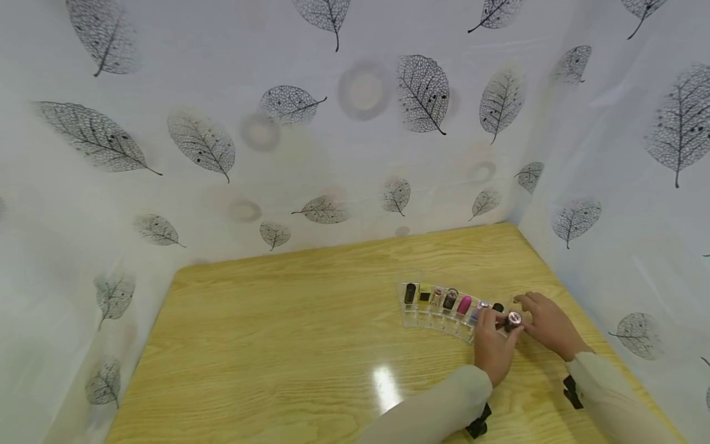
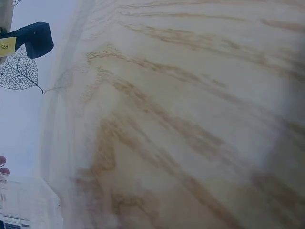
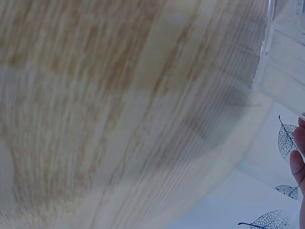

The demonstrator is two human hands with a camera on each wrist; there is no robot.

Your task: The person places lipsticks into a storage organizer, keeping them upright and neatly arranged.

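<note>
A clear curved lipstick organizer [image 1: 438, 319] lies on the table, with several lipsticks in its back row; a magenta lipstick [image 1: 464, 304] and a yellow-and-black one [image 1: 424, 292] are among them. At its right end my left hand [image 1: 493, 353] pinches a dark lipstick [image 1: 514, 319] with a shiny round end turned up. My right hand [image 1: 554, 325] is beside that lipstick, its thumb close to it and its fingers extended; whether it touches is unclear. In the right wrist view, fingertips [image 3: 296, 162] show at the right edge near the clear organizer [image 3: 283, 52].
The wood-grain table [image 1: 277, 327] extends far to the left of the organizer. Leaf-printed white curtains [image 1: 333, 154] border its back and sides. A black wrist strap [image 1: 478, 422] hangs under the left sleeve, another [image 1: 572, 393] under the right one.
</note>
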